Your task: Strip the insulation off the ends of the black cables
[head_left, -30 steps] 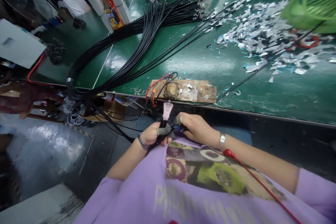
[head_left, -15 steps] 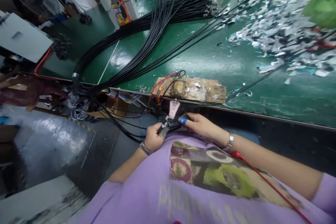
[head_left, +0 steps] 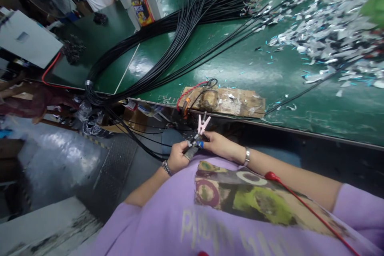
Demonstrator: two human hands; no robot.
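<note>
- Just outside the near edge of the bench, below a wooden board, a pink clip is held up above the fingers of both hands.
- The clip's long axis is pointed up toward the near edge, leaning slightly to the right; its two arms are spread in a V at the top, and its lower end is hidden among the fingers.
- Black cables are gripped by the left hand, its thumb, in a grey covering, laid over them. Their long axis is run from beneath the near edge at the left, slanting down and rightward into the grip.
- The right hand is brought up against the left, its fingers drawn in narrow by the clip's lower end; a blue wrap is worn on one digit. Whether the clip or a cable is pinched there cannot be told.
- On the bench, a large cable bundle is curved from the far side down over the near edge at the left, bound by a silvery band; its loose ends are pointed right.
- The board is laid along the near edge, its long axis parallel to it, with an orange-handled tool at its left end.
- Silvery scraps are heaped toward the bench's right end, beside a green basket.
</note>
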